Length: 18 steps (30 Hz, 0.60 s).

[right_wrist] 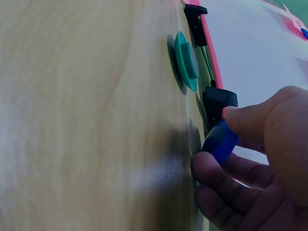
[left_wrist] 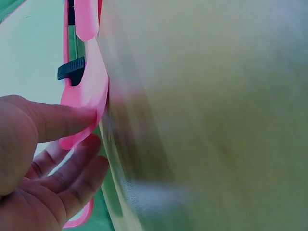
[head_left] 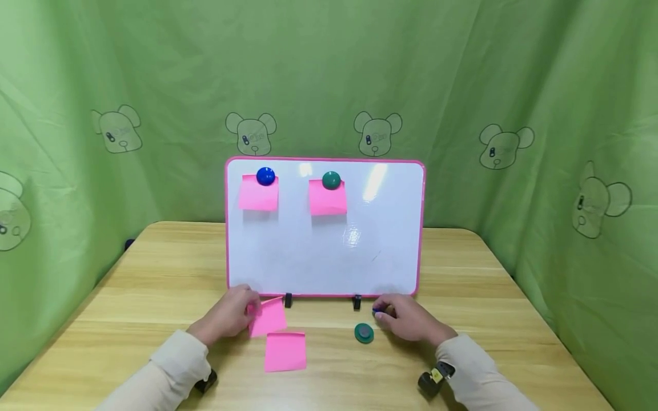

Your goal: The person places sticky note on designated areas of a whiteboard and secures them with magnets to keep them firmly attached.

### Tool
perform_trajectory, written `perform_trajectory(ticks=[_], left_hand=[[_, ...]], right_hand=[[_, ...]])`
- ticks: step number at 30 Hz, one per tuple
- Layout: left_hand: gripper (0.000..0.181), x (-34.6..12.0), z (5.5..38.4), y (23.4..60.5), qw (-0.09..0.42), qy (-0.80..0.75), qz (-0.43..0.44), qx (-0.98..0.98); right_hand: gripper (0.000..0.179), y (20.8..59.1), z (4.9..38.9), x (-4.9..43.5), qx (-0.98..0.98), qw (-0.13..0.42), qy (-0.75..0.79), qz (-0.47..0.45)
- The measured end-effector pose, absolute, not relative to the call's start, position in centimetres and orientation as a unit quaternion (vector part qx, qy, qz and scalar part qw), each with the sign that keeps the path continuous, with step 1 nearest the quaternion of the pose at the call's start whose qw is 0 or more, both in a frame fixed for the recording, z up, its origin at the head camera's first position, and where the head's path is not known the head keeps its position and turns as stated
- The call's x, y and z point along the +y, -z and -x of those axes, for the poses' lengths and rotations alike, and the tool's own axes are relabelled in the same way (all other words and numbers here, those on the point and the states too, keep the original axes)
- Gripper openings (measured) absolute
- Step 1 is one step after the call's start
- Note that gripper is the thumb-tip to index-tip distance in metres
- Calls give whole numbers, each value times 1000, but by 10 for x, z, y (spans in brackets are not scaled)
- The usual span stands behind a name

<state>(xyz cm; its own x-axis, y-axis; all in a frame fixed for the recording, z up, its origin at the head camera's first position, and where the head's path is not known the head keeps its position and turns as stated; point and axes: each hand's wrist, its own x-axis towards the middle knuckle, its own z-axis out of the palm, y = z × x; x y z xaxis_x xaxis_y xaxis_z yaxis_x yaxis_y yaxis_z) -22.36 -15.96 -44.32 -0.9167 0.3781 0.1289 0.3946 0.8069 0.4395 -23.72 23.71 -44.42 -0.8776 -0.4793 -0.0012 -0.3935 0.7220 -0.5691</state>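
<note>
In the head view my left hand [head_left: 235, 311] is at the whiteboard's lower left corner. Its thumb and fingers pinch the edge of a pink sticky note [head_left: 271, 317], which bends up in the left wrist view. A second pink sticky note [head_left: 285, 351] lies flat on the table nearer to me. My right hand [head_left: 406, 317] pinches a round blue magnet [right_wrist: 222, 141] between thumb and fingers, just above the table. Beside it a green magnet [head_left: 364, 333] lies with its grey magnet face up.
A pink-framed whiteboard [head_left: 308, 257] stands upright on black feet [head_left: 357, 302]. Near its top, a blue magnet [head_left: 265, 176] and a green magnet [head_left: 331, 180] each hold a pink note. Behind the wooden table [head_left: 175, 257] hangs a green curtain [head_left: 319, 68].
</note>
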Motion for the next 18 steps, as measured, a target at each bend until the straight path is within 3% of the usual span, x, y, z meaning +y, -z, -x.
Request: perform_trajectory(ticks=[12,18], left_hand=[[28,-161,227,434,26,293,181,-939],[26,-161,230,429,77,310,202,-926]], right_hand=[[14,447,240,239,930,26,284,234],[14,447,241,240,927,20,289,240]])
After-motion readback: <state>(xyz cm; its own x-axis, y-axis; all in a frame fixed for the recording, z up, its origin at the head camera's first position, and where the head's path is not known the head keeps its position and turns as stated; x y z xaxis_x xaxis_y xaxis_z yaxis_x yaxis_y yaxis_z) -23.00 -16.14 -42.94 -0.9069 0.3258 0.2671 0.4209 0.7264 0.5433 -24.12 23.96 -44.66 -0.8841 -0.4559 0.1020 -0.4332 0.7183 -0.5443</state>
